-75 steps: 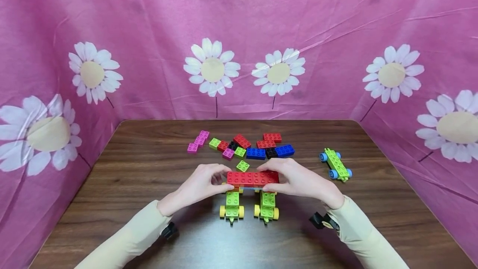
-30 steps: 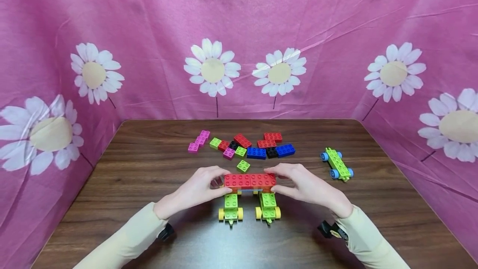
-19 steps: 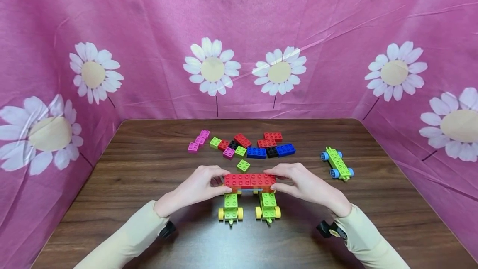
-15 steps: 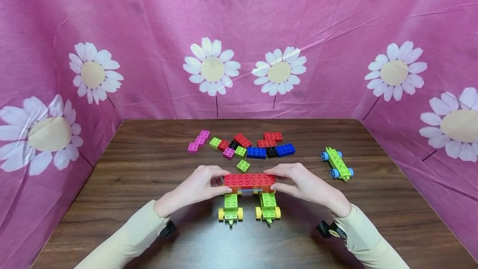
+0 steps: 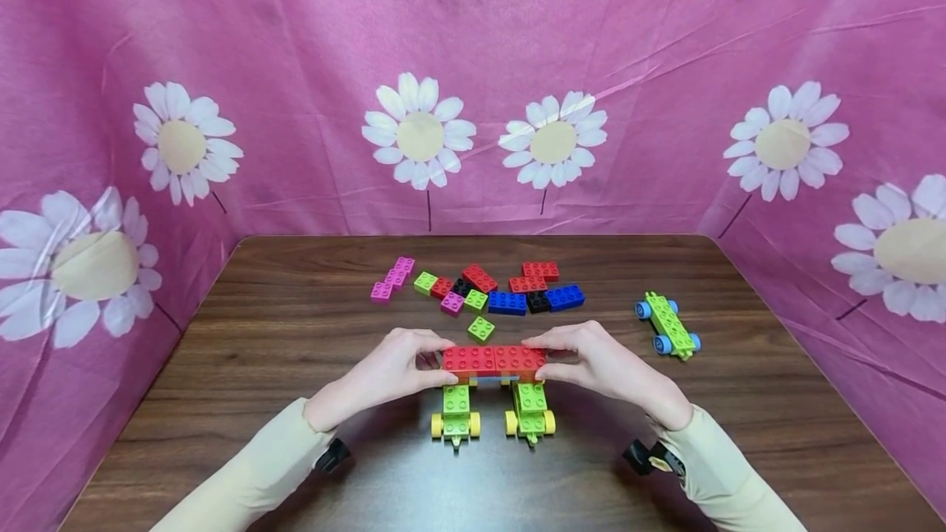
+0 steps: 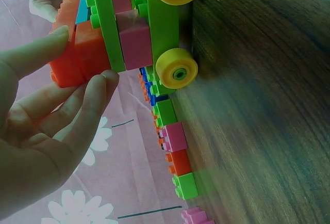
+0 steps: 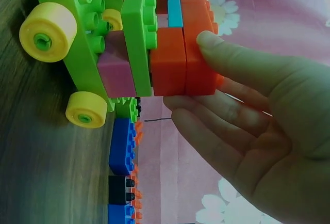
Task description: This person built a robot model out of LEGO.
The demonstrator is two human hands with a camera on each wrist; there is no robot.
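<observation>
Two red bricks [image 5: 469, 360] lie end to end as the top of a brick build bridging two green wheeled bases [image 5: 456, 413] with yellow wheels. My left hand [image 5: 395, 364] pinches the left end of this red top, thumb in front and fingers behind. At the right end, my right hand [image 5: 591, 364] grips in the same way. In the left wrist view, a lower red brick [image 6: 93, 48], a light blue piece [image 6: 82, 10], a green layer and a pink brick [image 6: 135, 41] show beneath. The right wrist view shows matching layers, with a pink brick [image 7: 116, 64] above the wheels.
Behind the build lies a green brick [image 5: 481, 328]. Farther back are several loose bricks, among them a blue brick [image 5: 507, 303], a red brick [image 5: 539, 271] and a pink brick [image 5: 400, 271]. A green wheeled base [image 5: 668, 325] with blue wheels stands at the right.
Since the earliest frame my right hand has shifted from over the right red brick to its end, and the red top sits slightly farther left. Over the last second hardly anything has moved.
</observation>
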